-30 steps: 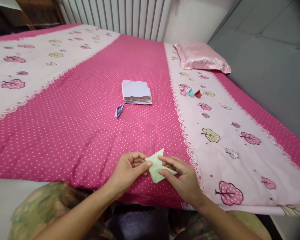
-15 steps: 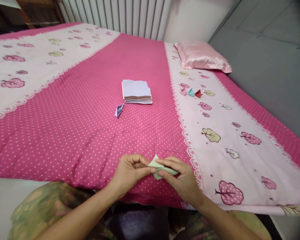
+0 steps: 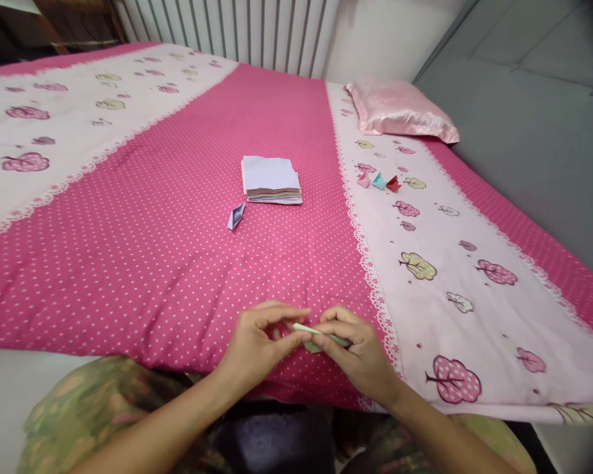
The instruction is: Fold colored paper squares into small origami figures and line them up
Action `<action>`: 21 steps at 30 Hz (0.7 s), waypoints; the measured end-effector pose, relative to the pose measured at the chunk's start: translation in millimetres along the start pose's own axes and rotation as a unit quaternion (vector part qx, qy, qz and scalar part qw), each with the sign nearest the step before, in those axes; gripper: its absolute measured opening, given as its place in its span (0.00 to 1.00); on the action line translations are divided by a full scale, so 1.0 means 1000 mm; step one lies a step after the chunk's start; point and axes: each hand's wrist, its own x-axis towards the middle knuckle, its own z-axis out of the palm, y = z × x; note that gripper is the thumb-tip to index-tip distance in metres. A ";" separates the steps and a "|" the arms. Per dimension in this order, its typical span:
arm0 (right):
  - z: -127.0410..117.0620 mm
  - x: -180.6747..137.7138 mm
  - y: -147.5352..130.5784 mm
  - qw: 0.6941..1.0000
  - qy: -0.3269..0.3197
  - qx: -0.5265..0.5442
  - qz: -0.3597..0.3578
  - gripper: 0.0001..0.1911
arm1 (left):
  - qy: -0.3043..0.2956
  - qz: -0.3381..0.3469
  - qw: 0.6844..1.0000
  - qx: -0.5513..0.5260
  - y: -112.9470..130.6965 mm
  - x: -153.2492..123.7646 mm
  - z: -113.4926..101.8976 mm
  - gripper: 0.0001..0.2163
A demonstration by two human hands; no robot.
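A pale green folded paper (image 3: 305, 328) is held just above the near edge of the bed and is seen almost edge-on. My right hand (image 3: 358, 345) pinches its right part between thumb and fingers. On the other side, the thumb of my left hand (image 3: 257, 339) presses the paper's near left end, while its index finger stretches out above. The fingers behind the paper are partly hidden. Farther off lies a stack of coloured paper squares (image 3: 271, 174), with a small purple folded paper boat (image 3: 236, 216) at its near left corner.
Pink, blue and red folded papers, the blue one (image 3: 379, 181) in the middle, sit in a row on the right of the bedspread (image 3: 188, 263). A pink satin pillow (image 3: 400, 110) rests at the back right beside a grey padded panel (image 3: 538, 118). A white radiator (image 3: 237, 33) stands behind.
The green paper has tipped from showing its upright pointed flap to nearly edge-on. My left index finger has lifted and straightened; the right fingers have curled in more.
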 end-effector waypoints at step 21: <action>-0.008 0.005 0.005 0.997 0.076 -0.019 0.018 0.07 | 0.024 0.001 0.999 -0.039 -0.002 0.003 -0.001 0.02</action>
